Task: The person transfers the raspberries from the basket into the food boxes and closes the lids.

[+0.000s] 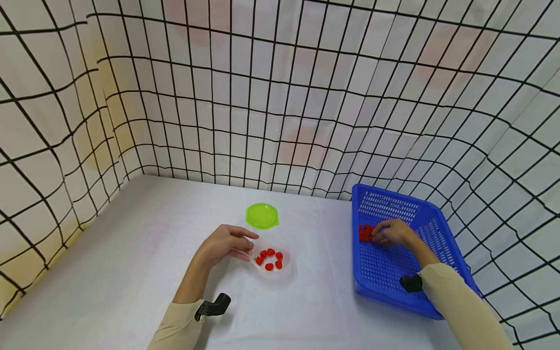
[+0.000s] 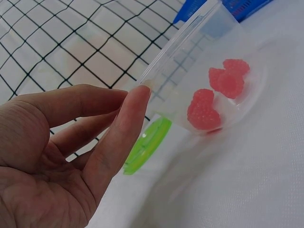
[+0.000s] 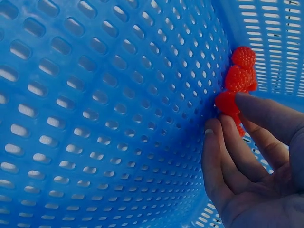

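My left hand [image 1: 229, 243] pinches the rim of a clear plastic tub [image 1: 272, 278] between thumb and fingers at its left side. Several red raspberries [image 1: 278, 264] lie spread over the tub's bottom; the left wrist view shows their bumpy skin through the tub wall [image 2: 185, 64]. Inside the blue basket, my right hand [image 1: 392, 232] reaches to the left wall, where more raspberries [image 3: 242, 57] sit in a cluster. Its thumb and fingertips close around one smooth-looking raspberry [image 3: 226, 101] at the near end of that cluster.
A bright green lid [image 1: 262, 216] lies flat on the white table [image 1: 131, 272], just behind the tub. The blue perforated basket [image 1: 356, 272] stands at the right, its walls rising around my right hand. Black wire netting [image 1: 245, 97] before white cloth encloses the back and sides.
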`<state>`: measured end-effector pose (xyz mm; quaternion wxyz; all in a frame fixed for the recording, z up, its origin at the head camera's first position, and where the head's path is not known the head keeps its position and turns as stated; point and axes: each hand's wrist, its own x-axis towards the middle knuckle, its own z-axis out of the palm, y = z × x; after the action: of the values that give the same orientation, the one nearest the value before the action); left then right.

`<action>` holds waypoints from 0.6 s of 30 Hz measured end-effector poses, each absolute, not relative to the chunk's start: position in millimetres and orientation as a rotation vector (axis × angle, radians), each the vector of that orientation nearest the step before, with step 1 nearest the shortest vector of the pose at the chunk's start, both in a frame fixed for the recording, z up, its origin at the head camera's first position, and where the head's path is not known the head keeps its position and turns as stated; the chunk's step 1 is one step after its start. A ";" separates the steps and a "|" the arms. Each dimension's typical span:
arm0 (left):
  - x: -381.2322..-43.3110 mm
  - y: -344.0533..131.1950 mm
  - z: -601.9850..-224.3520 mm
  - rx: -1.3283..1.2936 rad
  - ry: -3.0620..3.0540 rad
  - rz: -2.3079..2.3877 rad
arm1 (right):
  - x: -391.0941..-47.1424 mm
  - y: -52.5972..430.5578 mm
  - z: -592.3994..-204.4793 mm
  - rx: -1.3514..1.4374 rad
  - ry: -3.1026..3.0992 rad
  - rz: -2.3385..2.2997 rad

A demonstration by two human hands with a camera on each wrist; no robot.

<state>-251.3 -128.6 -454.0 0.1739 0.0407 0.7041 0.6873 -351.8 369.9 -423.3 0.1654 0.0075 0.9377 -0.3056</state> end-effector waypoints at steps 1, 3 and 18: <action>-251.4 -128.6 -454.1 0.115 1.997 1.948 | -351.7 369.7 -423.6 0.019 2.673 -0.866; -251.5 -128.5 -454.0 0.116 2.000 1.945 | -351.2 369.2 -423.9 0.030 2.675 -0.864; -250.4 -128.6 -452.0 0.121 2.000 1.946 | -341.4 356.6 -403.3 -0.079 2.690 -0.871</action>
<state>-250.4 -128.6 -452.0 0.1736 0.0426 0.7052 0.6861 -341.4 356.6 -403.3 0.1557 -0.0275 0.9394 -0.3042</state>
